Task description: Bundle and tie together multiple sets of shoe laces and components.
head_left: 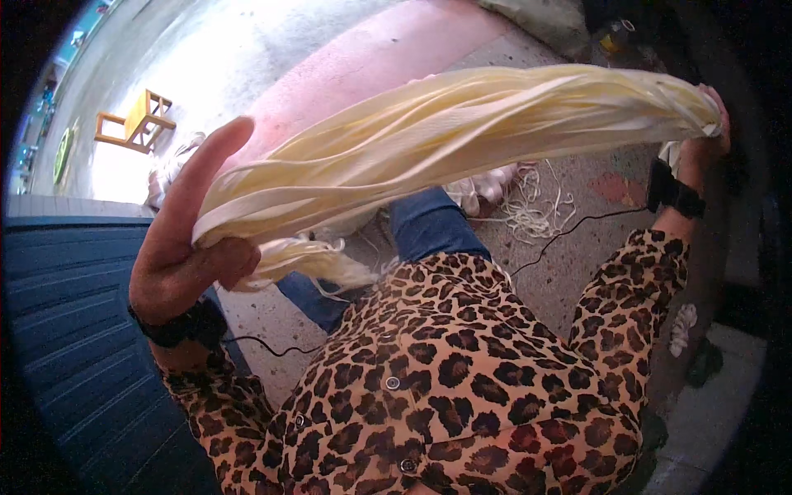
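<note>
A long, thick bundle of cream cloth strips (462,124) is stretched across in front of my chest, rising toward the right. My left hand (177,256) holds its lower left end, one digit pointing up along the outside and other fingers curled at the strips. Below that hand, a loose tail of the same strips (309,262) hangs toward my lap. At the far right, my right hand (719,124) is closed around the gathered end; most of its fingers are hidden behind the strips. Dark bands with thin black cables circle both wrists.
On the speckled floor beyond my knees lies a tangle of white cords (532,206). A small wooden chair (136,124) stands at the far left. Dark blue slatted panelling (74,330) runs close along my left side. A bottle-like object (617,37) is at the back right.
</note>
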`<state>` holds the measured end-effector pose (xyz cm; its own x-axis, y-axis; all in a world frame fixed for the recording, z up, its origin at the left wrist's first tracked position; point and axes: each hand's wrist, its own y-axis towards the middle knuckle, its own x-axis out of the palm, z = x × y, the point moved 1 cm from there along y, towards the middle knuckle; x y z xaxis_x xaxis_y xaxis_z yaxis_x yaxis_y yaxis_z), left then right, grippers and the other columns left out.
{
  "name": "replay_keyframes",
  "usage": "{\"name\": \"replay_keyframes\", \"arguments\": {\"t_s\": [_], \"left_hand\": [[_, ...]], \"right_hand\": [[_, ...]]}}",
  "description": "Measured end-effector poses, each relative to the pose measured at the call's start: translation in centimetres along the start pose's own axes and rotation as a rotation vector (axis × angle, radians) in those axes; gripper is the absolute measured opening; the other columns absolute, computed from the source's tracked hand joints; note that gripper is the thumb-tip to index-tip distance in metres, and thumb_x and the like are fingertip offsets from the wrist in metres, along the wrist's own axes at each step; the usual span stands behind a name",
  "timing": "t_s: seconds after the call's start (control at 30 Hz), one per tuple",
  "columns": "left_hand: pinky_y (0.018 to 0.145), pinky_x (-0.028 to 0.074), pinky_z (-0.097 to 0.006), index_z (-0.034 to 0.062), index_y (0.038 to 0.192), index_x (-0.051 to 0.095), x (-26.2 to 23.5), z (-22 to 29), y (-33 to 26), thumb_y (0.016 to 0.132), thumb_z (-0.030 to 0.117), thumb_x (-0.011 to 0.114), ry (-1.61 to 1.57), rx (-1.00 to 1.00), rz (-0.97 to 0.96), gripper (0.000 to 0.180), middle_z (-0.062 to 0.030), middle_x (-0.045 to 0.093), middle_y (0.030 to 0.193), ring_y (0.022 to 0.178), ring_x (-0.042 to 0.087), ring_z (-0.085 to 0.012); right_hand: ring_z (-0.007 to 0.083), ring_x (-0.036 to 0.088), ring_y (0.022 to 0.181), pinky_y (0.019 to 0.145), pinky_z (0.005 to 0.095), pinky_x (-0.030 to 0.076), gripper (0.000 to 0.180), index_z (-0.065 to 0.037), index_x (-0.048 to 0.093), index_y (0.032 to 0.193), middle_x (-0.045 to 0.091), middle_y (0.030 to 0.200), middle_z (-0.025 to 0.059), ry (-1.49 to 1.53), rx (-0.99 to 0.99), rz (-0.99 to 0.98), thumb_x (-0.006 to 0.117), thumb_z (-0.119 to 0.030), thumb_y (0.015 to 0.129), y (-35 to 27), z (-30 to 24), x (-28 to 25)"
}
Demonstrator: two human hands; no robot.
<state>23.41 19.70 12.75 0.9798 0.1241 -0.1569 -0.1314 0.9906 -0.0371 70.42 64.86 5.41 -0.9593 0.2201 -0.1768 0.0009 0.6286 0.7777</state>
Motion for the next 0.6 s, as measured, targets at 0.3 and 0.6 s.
{"name": "replay_keyframes", "arguments": {"t_s": [0.3,0.6], "left_hand": [[0.099,0.047,-0.036,0.0064,0.153,0.029,7.2,-8.0,10.7,0.095,0.004,0.06,0.453,-0.387,-0.375,0.066,-0.0163,0.056,0.134,0.117,0.056,-0.0219],[0.073,0.053,-0.048,0.0023,0.11,0.048,21.7,-31.4,10.3,0.092,0.009,0.056,0.654,-0.157,-0.903,0.021,-0.0246,0.064,0.093,0.088,0.065,-0.0434]], "right_hand": [[0.0227,0.065,0.108,0.095,0.0381,0.052,0.04,-0.002,0.065,0.118,0.068,0.116,0.0091,-0.294,0.106,-0.359,0.07,-0.031,0.091,-13.0,10.8,-14.2],[0.0444,0.066,0.09,0.074,0.0503,0.052,0.02,0.002,0.069,0.097,0.068,0.096,0.0263,-0.908,0.856,-1.139,0.063,-0.012,0.084,-48.8,20.6,-30.6]]}}
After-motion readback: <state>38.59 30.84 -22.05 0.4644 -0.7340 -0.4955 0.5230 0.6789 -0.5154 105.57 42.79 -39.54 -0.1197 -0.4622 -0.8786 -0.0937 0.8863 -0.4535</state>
